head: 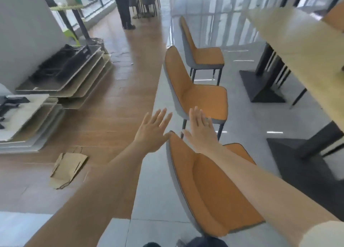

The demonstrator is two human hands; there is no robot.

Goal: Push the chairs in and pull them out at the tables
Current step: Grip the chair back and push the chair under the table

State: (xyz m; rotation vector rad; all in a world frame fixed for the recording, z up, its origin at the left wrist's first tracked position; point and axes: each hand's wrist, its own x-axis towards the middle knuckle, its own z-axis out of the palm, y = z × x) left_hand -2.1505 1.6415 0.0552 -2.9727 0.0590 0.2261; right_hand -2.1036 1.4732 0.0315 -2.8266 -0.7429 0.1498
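Observation:
Three orange chairs with grey backs stand in a row, pulled out from a long pale table [301, 47] on the right. The nearest chair [210, 187] is right below me, the middle chair [199, 92] beyond it, the far chair [202, 55] behind that. My left hand [152, 129] is stretched forward, fingers spread, just left of the nearest chair's backrest top. My right hand [200, 129] is flat and open above that backrest's top edge. Neither hand holds anything.
Black table bases [260, 86] stand on the grey floor under the table. Stacked flat cardboard and boards [74, 79] lie at the left on the wooden floor, with a brown paper bag [68, 168] nearby. A person [123, 6] stands by other chairs far back.

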